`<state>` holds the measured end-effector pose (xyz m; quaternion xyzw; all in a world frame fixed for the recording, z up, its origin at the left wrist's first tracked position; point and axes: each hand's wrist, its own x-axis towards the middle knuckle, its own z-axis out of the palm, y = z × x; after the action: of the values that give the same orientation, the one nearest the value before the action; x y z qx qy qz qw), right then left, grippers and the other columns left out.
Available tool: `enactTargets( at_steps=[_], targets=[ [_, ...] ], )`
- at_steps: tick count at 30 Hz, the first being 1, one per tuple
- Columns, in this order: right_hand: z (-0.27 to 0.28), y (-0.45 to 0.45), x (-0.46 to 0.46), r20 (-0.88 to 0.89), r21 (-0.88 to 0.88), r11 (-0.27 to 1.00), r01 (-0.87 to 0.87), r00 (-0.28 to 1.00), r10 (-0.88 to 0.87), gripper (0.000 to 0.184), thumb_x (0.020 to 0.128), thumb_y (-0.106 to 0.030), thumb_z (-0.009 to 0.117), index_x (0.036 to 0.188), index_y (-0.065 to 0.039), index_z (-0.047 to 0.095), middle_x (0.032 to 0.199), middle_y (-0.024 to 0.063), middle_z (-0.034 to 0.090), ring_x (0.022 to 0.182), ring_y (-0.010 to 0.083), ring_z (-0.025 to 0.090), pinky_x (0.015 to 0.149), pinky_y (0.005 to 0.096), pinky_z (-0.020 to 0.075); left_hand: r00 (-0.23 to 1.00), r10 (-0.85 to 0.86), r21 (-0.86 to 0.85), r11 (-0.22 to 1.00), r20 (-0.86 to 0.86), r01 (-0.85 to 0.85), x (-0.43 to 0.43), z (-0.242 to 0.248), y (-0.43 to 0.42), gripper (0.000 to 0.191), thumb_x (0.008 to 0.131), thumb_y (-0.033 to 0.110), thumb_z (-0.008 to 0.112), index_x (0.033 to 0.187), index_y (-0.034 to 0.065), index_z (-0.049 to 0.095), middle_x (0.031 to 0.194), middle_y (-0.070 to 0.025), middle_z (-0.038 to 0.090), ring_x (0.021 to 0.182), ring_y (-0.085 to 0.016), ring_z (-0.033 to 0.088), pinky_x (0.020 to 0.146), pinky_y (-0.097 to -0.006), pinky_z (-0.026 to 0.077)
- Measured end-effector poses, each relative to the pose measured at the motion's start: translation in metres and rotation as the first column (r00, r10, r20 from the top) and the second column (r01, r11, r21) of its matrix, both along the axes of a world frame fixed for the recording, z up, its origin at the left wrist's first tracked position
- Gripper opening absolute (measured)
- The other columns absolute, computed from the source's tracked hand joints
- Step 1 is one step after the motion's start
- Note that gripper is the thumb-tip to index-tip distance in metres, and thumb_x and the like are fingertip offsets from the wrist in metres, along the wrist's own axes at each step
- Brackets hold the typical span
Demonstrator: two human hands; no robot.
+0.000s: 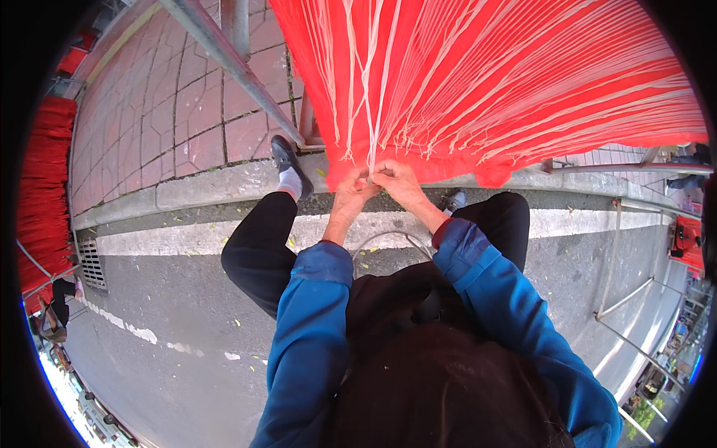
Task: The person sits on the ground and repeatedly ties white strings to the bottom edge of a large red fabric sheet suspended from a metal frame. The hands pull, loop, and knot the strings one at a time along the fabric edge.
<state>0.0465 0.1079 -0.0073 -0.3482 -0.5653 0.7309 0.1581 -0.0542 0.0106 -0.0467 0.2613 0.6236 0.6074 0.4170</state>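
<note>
A wide red cloth (pixel 493 67) hangs before me, with many pale threads (pixel 442 103) running down over it. The threads gather into bunches, several with frayed or knotted lower ends. Near the cloth's lower left corner, my left hand (pixel 354 193) and my right hand (pixel 396 182) meet at the end of a white thread bundle (pixel 371 134). Fingertips of both hands pinch this bundle, which runs taut upward from them. The exact hold on its tip is hidden by the fingers.
A metal frame bar (pixel 246 73) slants down at the left to the curb (pixel 185 187). Another rail (pixel 627 168) runs out at the right. Beside the road at far left hangs more red fabric (pixel 47 190), near a drain grate (pixel 92 263). A thin metal hoop (pixel 386 234) shows between my knees.
</note>
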Motion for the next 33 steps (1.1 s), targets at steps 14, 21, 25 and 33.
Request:
enactTargets(
  at_steps=[14,21,25,33],
  targets=[
    [0.001,-0.004,0.012,-0.073,0.033,0.996,0.084,0.994,-0.081,0.009,0.082,-0.001,0.060,0.091,0.000,0.062,0.078,0.0042,0.063,0.071,0.0091,0.058,0.064,0.0219,0.0469,0.976,-0.083,-0.011,0.996,0.202,0.087,-0.002,0.012,-0.008,0.010,0.082,0.004,0.062,0.091,0.0014,0.066,0.083,-0.0017,0.066,0.078,-0.007,0.058,0.074,-0.0215,0.045],
    [-0.010,0.002,0.013,0.095,0.139,0.990,0.010,0.995,-0.023,0.012,0.080,-0.006,0.062,0.090,-0.001,0.064,0.079,0.0043,0.064,0.071,0.0101,0.060,0.064,0.0239,0.0492,0.981,-0.152,-0.026,0.987,0.121,0.156,0.001,0.007,-0.010,0.016,0.084,0.006,0.057,0.097,-0.0001,0.065,0.088,-0.0022,0.066,0.083,-0.008,0.058,0.079,-0.0231,0.044],
    [-0.010,-0.001,0.017,-0.055,0.157,0.987,0.047,0.998,-0.039,0.010,0.079,-0.008,0.062,0.086,-0.001,0.065,0.076,0.0041,0.065,0.069,0.0098,0.060,0.064,0.0243,0.0495,0.981,-0.162,-0.032,0.985,0.106,0.167,0.001,0.006,-0.013,0.017,0.086,0.005,0.054,0.100,-0.0007,0.064,0.092,-0.0032,0.065,0.088,-0.010,0.058,0.083,-0.0243,0.044],
    [-0.003,-0.006,0.018,0.092,0.190,0.981,0.039,0.994,-0.058,0.011,0.077,-0.008,0.063,0.084,0.000,0.065,0.074,0.0061,0.066,0.070,0.0105,0.061,0.067,0.0253,0.0492,0.990,-0.127,-0.030,0.991,0.064,0.130,0.011,0.012,-0.012,0.015,0.085,0.006,0.057,0.098,0.0001,0.064,0.086,-0.0041,0.066,0.082,-0.010,0.060,0.075,-0.0237,0.046]
  ],
)
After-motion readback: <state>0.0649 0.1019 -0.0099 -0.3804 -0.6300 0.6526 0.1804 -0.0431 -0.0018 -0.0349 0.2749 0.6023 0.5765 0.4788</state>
